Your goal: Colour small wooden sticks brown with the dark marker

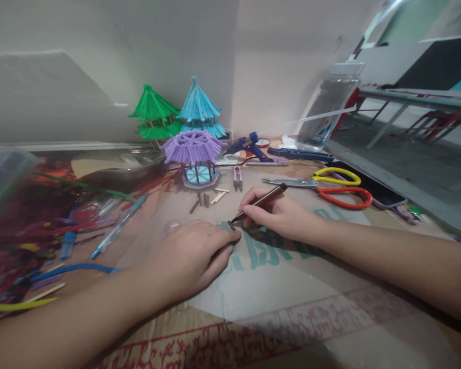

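Observation:
My right hand (pixel 271 212) holds a dark brown felt-tip pen (pixel 267 199) in a writing grip, its tip down at a short stick (pixel 231 225). That stick, partly brown, lies on the sheet under a fingertip of my left hand (pixel 200 248), which rests palm down with its fingers together. Just behind are several short sticks: brown ones (pixel 206 200) and pale bare ones (pixel 219 196). Beyond these stands a small pavilion (pixel 195 156) with a purple fuzzy roof, dark posts and a light blue floor.
Two model towers, green (pixel 151 115) and light blue (pixel 200 105), stand by the wall. A glue gun (pixel 249 146), thread snips (pixel 237 178), scissors (pixel 315 182), a utility knife (pixel 299 154) and a phone (pixel 369 187) lie rightward. Fuzzy stems (pixel 75 269) and a light blue pen (pixel 119 225) lie left.

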{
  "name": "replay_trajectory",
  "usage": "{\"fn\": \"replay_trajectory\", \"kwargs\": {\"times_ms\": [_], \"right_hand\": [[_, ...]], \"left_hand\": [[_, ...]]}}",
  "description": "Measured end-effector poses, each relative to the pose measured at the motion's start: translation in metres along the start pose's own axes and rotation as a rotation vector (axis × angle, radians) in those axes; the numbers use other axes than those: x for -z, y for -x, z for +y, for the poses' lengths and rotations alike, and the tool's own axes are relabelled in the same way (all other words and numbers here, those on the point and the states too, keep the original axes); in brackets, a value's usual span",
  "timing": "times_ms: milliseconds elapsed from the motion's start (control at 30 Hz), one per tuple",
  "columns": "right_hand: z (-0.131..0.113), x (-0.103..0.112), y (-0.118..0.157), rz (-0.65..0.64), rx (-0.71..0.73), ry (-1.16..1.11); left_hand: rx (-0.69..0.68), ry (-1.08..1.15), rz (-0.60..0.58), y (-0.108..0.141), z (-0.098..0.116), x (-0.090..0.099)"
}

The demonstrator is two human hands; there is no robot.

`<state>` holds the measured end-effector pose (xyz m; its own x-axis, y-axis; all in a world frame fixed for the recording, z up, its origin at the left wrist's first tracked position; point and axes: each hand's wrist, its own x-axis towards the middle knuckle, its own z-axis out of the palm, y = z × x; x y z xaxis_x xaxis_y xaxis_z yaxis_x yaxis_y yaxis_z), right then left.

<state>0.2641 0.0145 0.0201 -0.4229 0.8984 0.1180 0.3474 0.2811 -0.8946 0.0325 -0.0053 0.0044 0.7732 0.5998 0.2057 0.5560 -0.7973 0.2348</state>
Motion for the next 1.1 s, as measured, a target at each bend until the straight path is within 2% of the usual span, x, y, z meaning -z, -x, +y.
{"fn": "replay_trajectory", "kwargs": {"times_ms": [167,400,500,733,900,1033,1100], "right_hand": [[-0.002,-0.001,0.000,0.100,0.056,0.046],[-0.003,-0.001,0.000,0.157,0.053,0.056],[-0.002,0.000,0.000,0.191,0.062,0.066],[0.003,0.003,-0.004,0.256,0.126,0.014],[0.007,0.002,-0.006,0.223,0.093,-0.081],[0.005,0.002,-0.004,0.179,0.106,-0.094],[0.006,0.002,-0.003,0.169,0.113,-0.106]], "left_hand": [[0.015,0.003,0.002,0.000,0.001,0.001],[0.153,-0.025,0.140,-0.002,0.004,0.004],[0.182,-0.019,0.160,-0.005,0.002,0.003],[0.034,0.052,0.084,-0.006,-0.006,-0.002],[0.043,0.053,0.015,-0.007,-0.008,-0.003],[0.059,0.061,0.014,-0.007,-0.007,-0.002],[0.017,0.060,0.009,-0.008,-0.007,-0.001]]}}
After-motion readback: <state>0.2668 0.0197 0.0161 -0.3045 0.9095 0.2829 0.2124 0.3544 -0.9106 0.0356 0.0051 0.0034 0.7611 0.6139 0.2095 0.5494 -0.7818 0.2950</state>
